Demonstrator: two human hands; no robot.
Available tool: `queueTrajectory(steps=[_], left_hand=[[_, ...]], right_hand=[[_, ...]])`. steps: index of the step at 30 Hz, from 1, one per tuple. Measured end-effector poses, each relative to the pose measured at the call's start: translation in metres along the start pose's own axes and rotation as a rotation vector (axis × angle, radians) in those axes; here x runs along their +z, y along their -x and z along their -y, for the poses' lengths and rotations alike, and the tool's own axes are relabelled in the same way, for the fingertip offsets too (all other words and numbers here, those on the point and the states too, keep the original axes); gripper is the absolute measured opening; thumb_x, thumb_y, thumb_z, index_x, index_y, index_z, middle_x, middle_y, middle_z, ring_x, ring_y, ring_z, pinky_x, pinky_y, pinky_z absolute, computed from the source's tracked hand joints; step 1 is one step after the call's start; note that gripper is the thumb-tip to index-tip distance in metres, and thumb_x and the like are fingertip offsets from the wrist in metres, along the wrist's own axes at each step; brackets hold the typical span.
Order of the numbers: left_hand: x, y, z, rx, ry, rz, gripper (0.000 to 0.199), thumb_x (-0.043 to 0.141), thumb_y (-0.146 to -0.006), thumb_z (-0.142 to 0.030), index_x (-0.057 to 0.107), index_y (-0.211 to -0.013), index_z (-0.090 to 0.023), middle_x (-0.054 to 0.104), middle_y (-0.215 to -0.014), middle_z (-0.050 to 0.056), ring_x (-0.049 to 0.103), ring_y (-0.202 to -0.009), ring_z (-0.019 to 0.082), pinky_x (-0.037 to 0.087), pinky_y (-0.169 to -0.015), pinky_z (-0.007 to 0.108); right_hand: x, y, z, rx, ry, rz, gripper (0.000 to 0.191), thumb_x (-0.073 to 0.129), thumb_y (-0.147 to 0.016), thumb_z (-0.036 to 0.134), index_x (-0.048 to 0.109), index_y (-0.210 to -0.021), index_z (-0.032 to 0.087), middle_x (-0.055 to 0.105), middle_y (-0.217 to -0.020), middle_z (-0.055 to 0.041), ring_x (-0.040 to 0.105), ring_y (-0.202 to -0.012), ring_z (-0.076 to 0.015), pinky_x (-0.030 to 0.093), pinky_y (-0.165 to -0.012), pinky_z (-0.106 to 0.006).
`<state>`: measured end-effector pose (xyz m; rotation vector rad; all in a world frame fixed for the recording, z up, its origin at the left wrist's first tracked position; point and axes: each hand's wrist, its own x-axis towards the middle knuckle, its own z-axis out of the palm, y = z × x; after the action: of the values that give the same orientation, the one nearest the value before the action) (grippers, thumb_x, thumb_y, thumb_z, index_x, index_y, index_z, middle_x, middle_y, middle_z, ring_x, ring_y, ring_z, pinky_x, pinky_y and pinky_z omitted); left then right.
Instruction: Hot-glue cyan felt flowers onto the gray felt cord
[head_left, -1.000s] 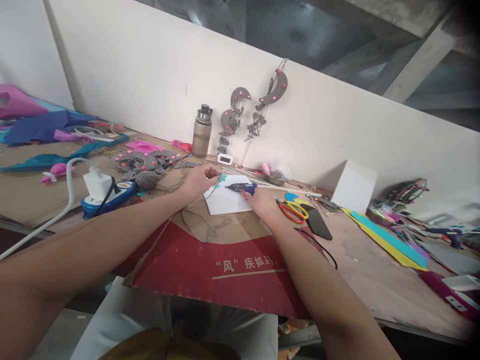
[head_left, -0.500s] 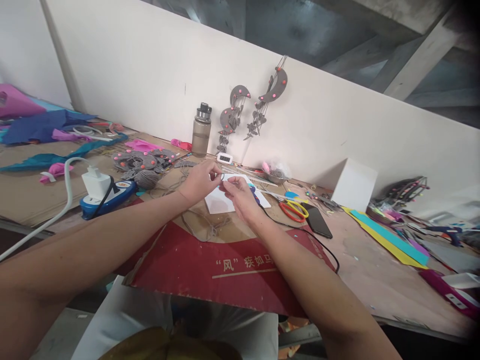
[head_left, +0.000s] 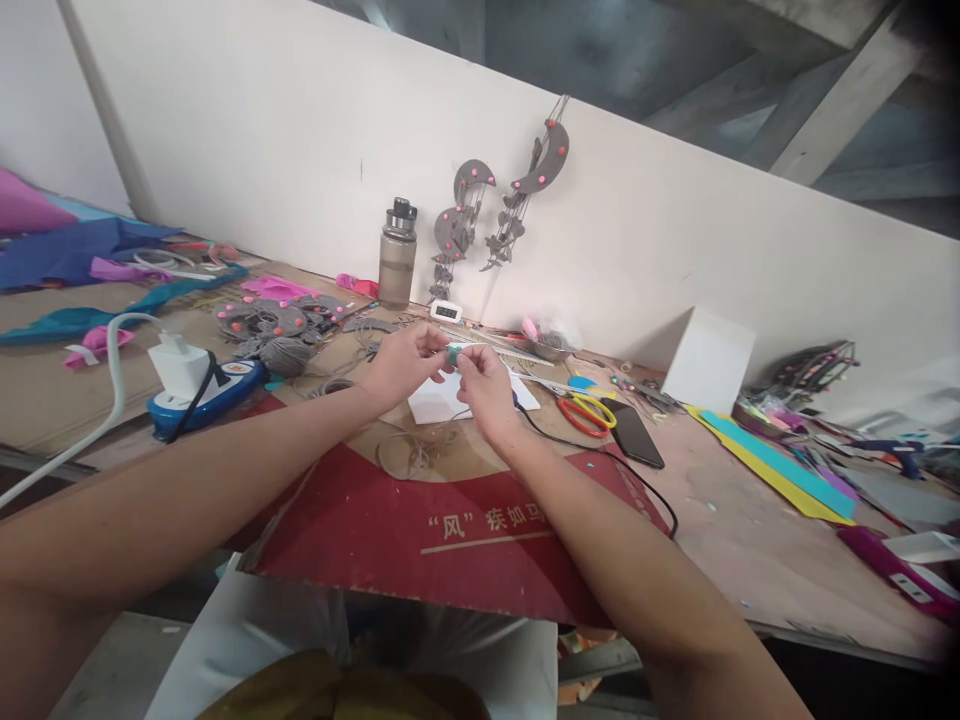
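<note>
A small teal piece [head_left: 454, 355] is pinched between both hands above a white sheet [head_left: 435, 402]. My left hand [head_left: 409, 362] has its thumb and fingertips closed on the piece's left side. From the right, my right hand [head_left: 485, 385] grips it with thumb and forefinger. Grey yarn [head_left: 409, 455] lies loosely on the red and brown cardboard [head_left: 337, 530] below the hands. To the right of my right hand are scissors with red and yellow handles [head_left: 587, 413].
A bottle [head_left: 397, 255] and small white clock [head_left: 446, 312] stand near the wall. Grey felt crescents [head_left: 454, 232] hang there. A power strip [head_left: 206, 395] with a white cable sits left, a black phone [head_left: 634, 433] right, beside a black cord [head_left: 630, 475].
A teal piece now shows between my fingertips. My right hand has closed in towards my left and its fingers are more curled. The view has shifted slightly.
</note>
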<state>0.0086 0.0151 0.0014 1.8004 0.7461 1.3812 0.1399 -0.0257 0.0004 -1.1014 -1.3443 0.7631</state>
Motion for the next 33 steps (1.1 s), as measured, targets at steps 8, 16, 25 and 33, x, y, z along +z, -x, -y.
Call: queueTrajectory(steps=[8, 16, 25, 33], left_hand=[[0.001, 0.001, -0.004, -0.037, 0.057, 0.031, 0.021, 0.064, -0.073, -0.032, 0.059, -0.081, -0.013, 0.064, -0.076, 0.004, 0.067, -0.069, 0.017, 0.058, -0.059, 0.029], [0.000, 0.002, -0.009, -0.047, 0.036, 0.005, 0.019, 0.064, -0.072, -0.031, 0.061, -0.077, -0.013, 0.064, -0.072, 0.003, 0.064, -0.064, 0.013, 0.057, -0.058, 0.025], [-0.001, 0.001, -0.015, -0.124, 0.148, 0.000, 0.019, 0.065, -0.071, -0.029, 0.060, -0.074, -0.012, 0.062, -0.070, 0.002, 0.063, -0.062, 0.012, 0.058, -0.063, 0.029], [-0.002, -0.001, -0.015, -0.243, 0.305, 0.028, 0.020, 0.069, -0.068, -0.027, 0.060, -0.074, -0.010, 0.065, -0.072, 0.003, 0.063, -0.060, 0.012, 0.056, -0.064, 0.029]], right_hand=[[-0.004, -0.004, -0.003, -0.090, 0.112, -0.034, 0.012, 0.046, -0.080, 0.033, 0.048, -0.080, 0.021, 0.048, -0.069, 0.0040, 0.043, -0.056, -0.0081, 0.038, -0.047, -0.019], [-0.004, 0.000, 0.003, -0.158, 0.223, -0.062, 0.011, 0.048, -0.080, 0.031, 0.051, -0.077, 0.021, 0.052, -0.069, 0.0029, 0.046, -0.062, -0.0107, 0.038, -0.057, -0.022], [-0.005, 0.001, 0.006, -0.189, 0.280, -0.055, 0.013, 0.051, -0.080, 0.031, 0.055, -0.074, 0.020, 0.059, -0.070, 0.0019, 0.050, -0.064, -0.0125, 0.039, -0.064, -0.025], [-0.008, -0.002, 0.007, -0.187, 0.255, -0.048, 0.016, 0.052, -0.079, 0.034, 0.057, -0.072, 0.020, 0.059, -0.066, 0.0022, 0.050, -0.062, -0.0126, 0.038, -0.061, -0.025]])
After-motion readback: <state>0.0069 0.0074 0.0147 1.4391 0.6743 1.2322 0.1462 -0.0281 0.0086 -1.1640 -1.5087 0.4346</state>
